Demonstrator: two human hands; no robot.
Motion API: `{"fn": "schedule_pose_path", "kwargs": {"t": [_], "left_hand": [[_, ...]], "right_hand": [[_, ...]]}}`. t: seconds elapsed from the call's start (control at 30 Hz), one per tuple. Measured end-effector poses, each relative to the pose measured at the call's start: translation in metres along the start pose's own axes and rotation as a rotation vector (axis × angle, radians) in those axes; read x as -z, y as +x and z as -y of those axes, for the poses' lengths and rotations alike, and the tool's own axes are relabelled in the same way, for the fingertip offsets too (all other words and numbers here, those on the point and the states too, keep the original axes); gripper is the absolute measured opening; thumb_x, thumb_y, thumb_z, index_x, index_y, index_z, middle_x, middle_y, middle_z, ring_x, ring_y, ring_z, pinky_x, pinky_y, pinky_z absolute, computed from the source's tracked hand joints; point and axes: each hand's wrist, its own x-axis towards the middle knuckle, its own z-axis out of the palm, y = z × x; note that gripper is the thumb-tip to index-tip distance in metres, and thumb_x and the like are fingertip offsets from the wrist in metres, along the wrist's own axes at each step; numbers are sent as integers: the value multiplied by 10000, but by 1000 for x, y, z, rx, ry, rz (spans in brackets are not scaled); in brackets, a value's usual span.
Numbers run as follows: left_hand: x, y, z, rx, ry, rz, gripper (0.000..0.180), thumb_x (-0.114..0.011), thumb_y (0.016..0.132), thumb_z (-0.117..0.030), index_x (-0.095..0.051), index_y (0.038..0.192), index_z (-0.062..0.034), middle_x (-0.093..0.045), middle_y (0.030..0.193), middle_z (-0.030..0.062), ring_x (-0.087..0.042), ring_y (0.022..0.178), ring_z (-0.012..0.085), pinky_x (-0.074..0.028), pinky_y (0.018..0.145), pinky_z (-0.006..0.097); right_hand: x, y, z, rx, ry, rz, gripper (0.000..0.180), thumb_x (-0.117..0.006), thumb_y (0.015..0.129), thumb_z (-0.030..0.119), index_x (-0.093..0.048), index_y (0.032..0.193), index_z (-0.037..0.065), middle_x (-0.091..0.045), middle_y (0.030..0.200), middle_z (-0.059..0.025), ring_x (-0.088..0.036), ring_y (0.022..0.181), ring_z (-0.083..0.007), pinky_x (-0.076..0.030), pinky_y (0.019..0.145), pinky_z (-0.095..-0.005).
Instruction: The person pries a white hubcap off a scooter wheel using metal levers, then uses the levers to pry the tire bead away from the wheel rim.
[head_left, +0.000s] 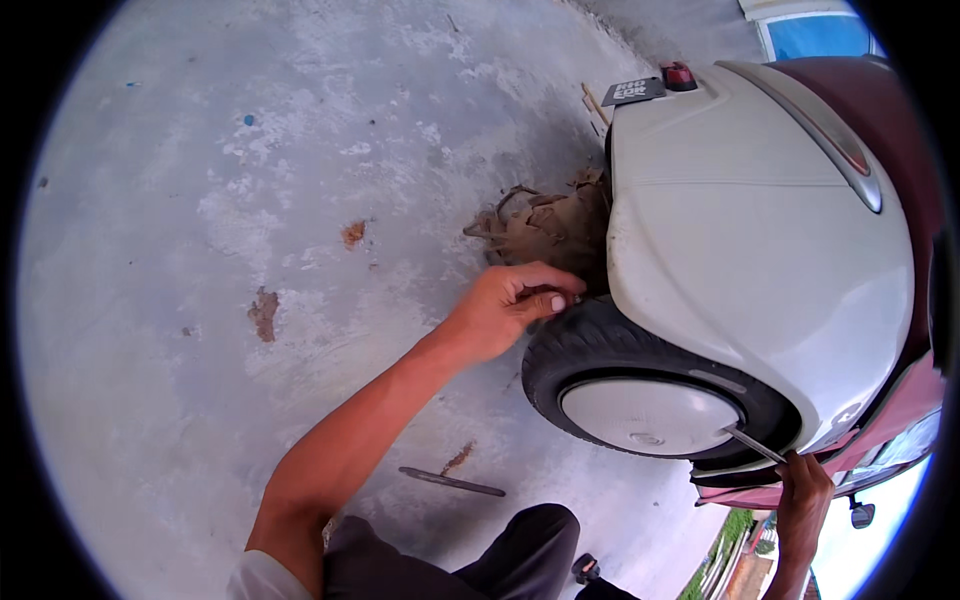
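Observation:
A black tyre point(545, 360) with a pale silvery hubcap point(640, 412) sits under the white fender point(740, 220) of a vehicle. At the tyre's upper edge, close to the fender, is my left hand point(505, 308); its thumb and index finger are pinched together over something small that I cannot make out. My right hand point(803, 490), at the lower right, grips a thin flat metal bar point(757, 444). The bar's far end meets the hubcap's right edge. Much of the tyre's upper side is hidden beneath the fender.
A similar flat metal bar point(452, 482) lies on the stained concrete floor point(200, 400) near my knees. Dirty, mud-coloured parts point(550, 225) protrude from under the vehicle beyond my left hand. A dark tag point(633, 92) and a red lamp point(678, 76) are at the fender's far end.

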Motion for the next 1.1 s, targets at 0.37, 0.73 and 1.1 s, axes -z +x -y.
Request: {"fn": "schedule_pose_path", "kwargs": {"t": [0.37,0.73,1.1], "left_hand": [[5,17,-9,-120,243,54,132,-625,981,-17,-706,1084,-27,-695,1014,84,-656,952,176,-515,849,320],[16,16,-6,-227,242,128,100,-654,981,-96,-692,1043,-28,-672,999,105,-667,927,269,-517,802,385],[-8,19,-11,-305,533,-55,49,-591,969,-27,-604,1013,-11,-634,941,192,-632,884,431,-500,766,463]], "right_hand": [[4,10,-4,-14,-20,91,122,-680,846,-61,-659,960,-21,-591,765,-168,-596,644,-378,-451,562,-448],[4,10,0,-13,-1,106,74,-675,862,-60,-651,925,-26,-606,746,-172,-595,623,-365,-445,562,-432],[3,18,-1,42,-40,62,117,-750,834,19,-647,887,7,-574,719,-117,-588,598,-314,-464,529,-422]]}}
